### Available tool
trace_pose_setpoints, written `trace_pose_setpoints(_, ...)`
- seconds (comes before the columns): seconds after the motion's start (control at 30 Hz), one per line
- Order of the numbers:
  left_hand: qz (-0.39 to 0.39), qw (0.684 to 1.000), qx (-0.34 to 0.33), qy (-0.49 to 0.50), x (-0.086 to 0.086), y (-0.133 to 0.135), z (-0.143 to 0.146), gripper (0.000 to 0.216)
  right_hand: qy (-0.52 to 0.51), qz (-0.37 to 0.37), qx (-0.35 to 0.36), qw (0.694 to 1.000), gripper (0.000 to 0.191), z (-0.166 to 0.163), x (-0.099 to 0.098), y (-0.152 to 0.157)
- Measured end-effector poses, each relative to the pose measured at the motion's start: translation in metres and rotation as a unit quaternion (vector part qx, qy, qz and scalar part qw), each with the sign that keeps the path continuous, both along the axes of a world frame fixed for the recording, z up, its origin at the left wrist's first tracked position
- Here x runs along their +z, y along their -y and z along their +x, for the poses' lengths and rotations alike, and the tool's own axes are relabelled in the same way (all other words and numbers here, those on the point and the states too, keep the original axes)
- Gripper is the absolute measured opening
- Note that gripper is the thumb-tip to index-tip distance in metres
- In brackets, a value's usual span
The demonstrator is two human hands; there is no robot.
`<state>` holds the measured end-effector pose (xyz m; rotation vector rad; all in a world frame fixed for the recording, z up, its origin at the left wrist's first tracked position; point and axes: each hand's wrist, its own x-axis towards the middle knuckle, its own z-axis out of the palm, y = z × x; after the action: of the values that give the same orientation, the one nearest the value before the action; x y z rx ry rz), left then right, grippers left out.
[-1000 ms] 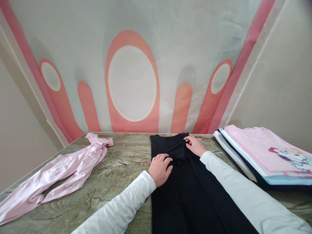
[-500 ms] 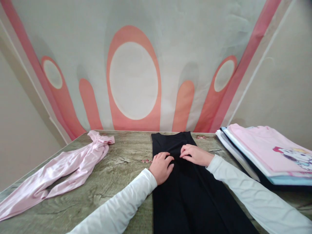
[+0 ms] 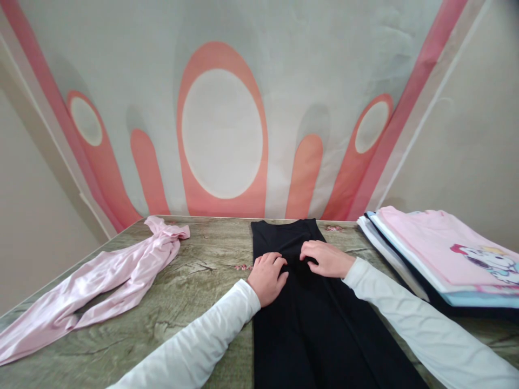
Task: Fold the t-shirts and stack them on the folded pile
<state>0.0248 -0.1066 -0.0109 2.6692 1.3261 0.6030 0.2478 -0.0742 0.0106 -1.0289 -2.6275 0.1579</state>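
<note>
A long black garment lies flat down the middle of the table, its top edge near the wall. My left hand rests on the garment's left edge, fingers curled and pressing the cloth. My right hand lies on the upper middle of the garment, close beside the left, fingertips pinching or pressing a fold; which of the two is unclear. Both arms wear white long sleeves.
Pink leggings sprawl across the left of the greenish wood-grain table. A stack of folded shirts, pink cartoon print on top, sits at the right edge. A wall with pink arches stands right behind the table.
My right hand drew back from the garment's top right corner toward the left hand. The flap of black cloth it held now lies folded flat. The left hand barely moved.
</note>
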Motion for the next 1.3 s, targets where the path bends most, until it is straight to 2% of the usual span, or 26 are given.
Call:
trace_pose_setpoints(0.2, 0.007, 1.0, 0.004, 0.01, -0.001, 0.0, 0.0, 0.032, -0.05, 0.002, -0.014, 0.999, 0.02, -0.001, 0.006, 0.001)
trace_pose_setpoints(0.43, 0.013, 1.0, 0.002, -0.006, -0.005, -0.003, -0.001, 0.03, -0.045, -0.138, 0.072, 0.987, 0.025, 0.008, 0.01, -0.002)
trace_pose_setpoints(0.5, 0.015, 1.0, -0.001, -0.005, -0.005, -0.003, -0.001, 0.029, -0.064, -0.169, 0.066, 0.981, 0.026, 0.013, 0.012, -0.005)
trace_pose_setpoints(0.57, 0.018, 1.0, -0.004, -0.003, -0.004, -0.002, -0.002, 0.028, -0.092, -0.177, 0.024, 0.98, 0.025, 0.02, 0.01, -0.012)
trace_pose_setpoints(0.7, 0.022, 1.0, -0.005, -0.003, -0.004, -0.002, -0.002, 0.028, -0.158, -0.1, -0.129, 0.974, 0.02, 0.036, -0.011, -0.035)
trace_pose_setpoints(0.77, 0.021, 1.0, -0.003, -0.005, -0.004, -0.002, -0.002, 0.028, -0.177, -0.07, -0.169, 0.967, 0.022, 0.043, -0.026, -0.045)
trace_pose_setpoints(0.9, 0.021, 1.0, -0.003, -0.01, -0.004, -0.001, -0.002, 0.028, -0.177, -0.041, -0.187, 0.965, 0.026, 0.048, -0.049, -0.055)
trace_pose_setpoints(1.13, 0.026, 0.999, -0.008, -0.038, -0.003, 0.001, -0.001, 0.031, -0.107, 0.057, -0.188, 0.975, 0.026, 0.054, -0.062, -0.059)
trace_pose_setpoints(1.3, 0.032, 0.995, 0.056, -0.073, -0.013, 0.011, -0.002, 0.049, -0.082, 0.09, -0.225, 0.967, 0.03, 0.059, -0.071, -0.061)
